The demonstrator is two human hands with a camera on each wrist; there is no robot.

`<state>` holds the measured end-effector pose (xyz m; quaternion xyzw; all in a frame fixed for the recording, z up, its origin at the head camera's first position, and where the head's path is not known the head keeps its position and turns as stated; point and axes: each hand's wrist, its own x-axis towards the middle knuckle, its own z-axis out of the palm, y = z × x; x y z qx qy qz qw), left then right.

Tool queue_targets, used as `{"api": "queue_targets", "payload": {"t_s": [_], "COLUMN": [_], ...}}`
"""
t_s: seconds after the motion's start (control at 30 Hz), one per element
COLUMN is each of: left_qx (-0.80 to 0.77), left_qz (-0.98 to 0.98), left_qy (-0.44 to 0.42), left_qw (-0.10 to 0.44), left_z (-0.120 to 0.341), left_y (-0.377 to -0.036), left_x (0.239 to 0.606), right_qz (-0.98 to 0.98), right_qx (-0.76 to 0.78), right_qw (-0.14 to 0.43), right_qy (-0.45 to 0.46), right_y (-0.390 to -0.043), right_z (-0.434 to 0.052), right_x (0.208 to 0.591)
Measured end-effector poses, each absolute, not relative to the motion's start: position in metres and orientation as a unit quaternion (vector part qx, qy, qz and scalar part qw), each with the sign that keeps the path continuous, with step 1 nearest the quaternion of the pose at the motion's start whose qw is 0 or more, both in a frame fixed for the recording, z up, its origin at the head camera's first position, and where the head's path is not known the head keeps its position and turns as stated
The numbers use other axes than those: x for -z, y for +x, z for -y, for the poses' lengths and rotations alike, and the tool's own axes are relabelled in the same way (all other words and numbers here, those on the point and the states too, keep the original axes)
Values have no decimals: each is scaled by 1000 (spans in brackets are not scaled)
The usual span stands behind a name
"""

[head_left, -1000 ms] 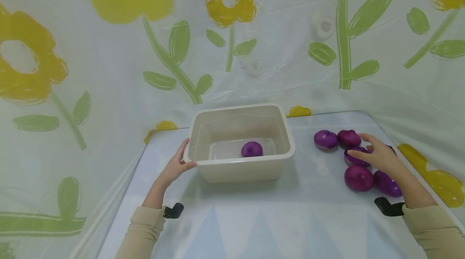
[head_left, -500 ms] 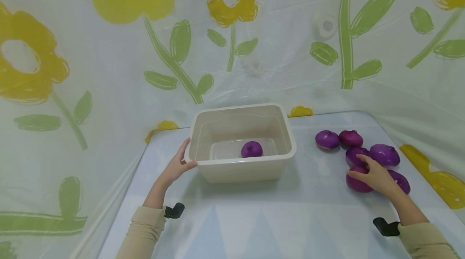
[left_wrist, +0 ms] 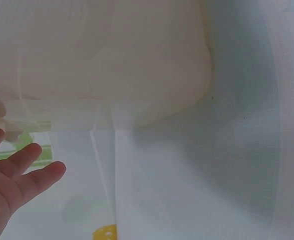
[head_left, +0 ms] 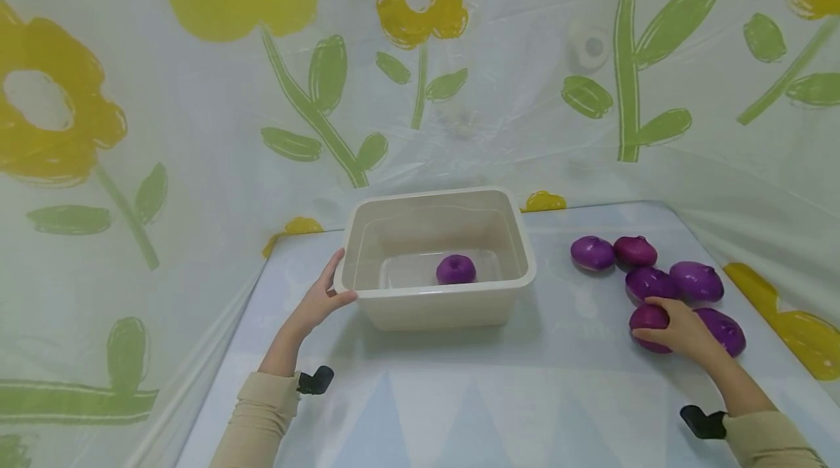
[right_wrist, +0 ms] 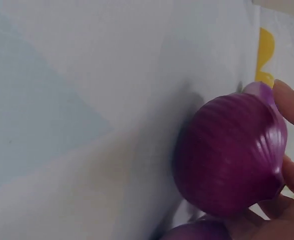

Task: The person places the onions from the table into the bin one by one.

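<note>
Flower-printed, creased sheeting [head_left: 512, 89] backs a smooth, pale table [head_left: 525, 373]. On my feed the right hand [head_left: 684, 328] curls thumb and fingers round a glossy, finely ribbed purple onion [right_wrist: 227, 155]. Five more onions [head_left: 593, 254] cluster beyond and beside that grip. Well to its left, I see the left hand [head_left: 319, 303], fingers spread straight, touching a cream, round-cornered tub [head_left: 433, 312] with one round onion [head_left: 456, 271] inside

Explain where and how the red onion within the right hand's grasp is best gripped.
Probably across the widest part of the red onion, thumb near and fingers far, coming from above. Its body is round and bulging, so opposed sides suit the right hand. A far onion and a right-hand onion sit close, likely cramping a low approach there.
</note>
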<state>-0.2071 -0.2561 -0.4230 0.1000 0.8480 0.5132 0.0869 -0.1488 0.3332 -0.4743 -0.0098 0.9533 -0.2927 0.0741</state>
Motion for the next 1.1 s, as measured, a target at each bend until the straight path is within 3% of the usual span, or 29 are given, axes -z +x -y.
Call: {"api": "queue_targets", "payload": {"t_s": [0.33,1.1], "left_qx": [-514,-521], "left_qz": [-848,-844], "left_qy": [95,94], "left_qw": [89,90], "left_z": [255,255], "left_y": [-207,-204], "left_x": [423,420], "right_qz": [-941,-940], "right_qx": [314,317], "right_qw": [123,124], "right_qy": [-28,-35], "right_y": [-147,-148], "right_z": [-341,-338], "right_x": [490,472]}}
